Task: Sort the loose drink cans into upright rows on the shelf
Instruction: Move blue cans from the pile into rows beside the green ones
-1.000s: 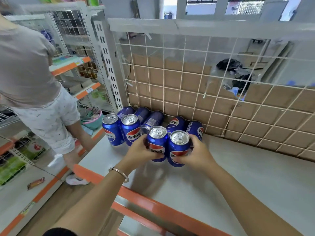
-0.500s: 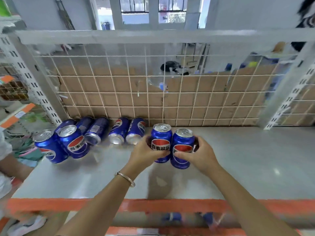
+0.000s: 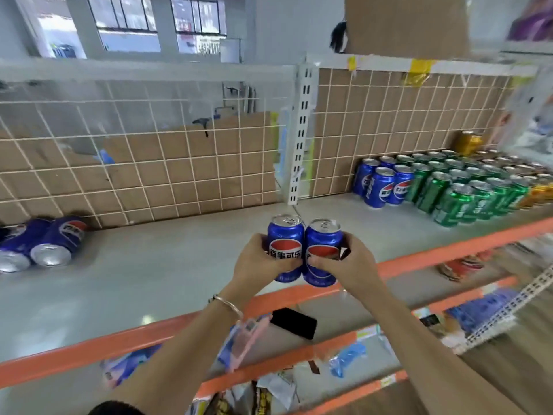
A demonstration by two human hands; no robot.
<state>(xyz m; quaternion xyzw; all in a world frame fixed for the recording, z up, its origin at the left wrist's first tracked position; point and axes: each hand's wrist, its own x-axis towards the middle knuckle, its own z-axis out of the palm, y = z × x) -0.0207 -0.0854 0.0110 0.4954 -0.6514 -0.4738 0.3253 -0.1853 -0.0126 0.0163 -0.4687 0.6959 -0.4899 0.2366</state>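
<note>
Since half a second ago the view has swung to the right. The lying cans (image 3: 45, 244), which were just left of the hands, now sit at the far left of the shelf (image 3: 149, 280) with only two of them showing, and rows of standing cans have come into sight on the right. The grip has not changed. The left hand (image 3: 263, 260) curls round the left can (image 3: 285, 236) and the right hand (image 3: 347, 265) round the right can (image 3: 323, 239). Both cans are blue and upright, pressed side by side over the near part of the shelf by its orange edge (image 3: 119, 339). Whether their bases touch the shelf cannot be told. A bracelet (image 3: 226, 304) circles the left wrist.

The shelf is pale grey and glossy, backed by a white wire grid (image 3: 149, 163) with cardboard behind it, and a slotted white post (image 3: 302, 130) divides the back. Right of the post stand upright blue cans (image 3: 380, 184), then green cans (image 3: 457, 196), then yellow cans (image 3: 538, 190) at the far right. The lower shelves hold blurred packets and a flat black object (image 3: 294, 322). Windows (image 3: 161, 22) show beyond the shelving.
</note>
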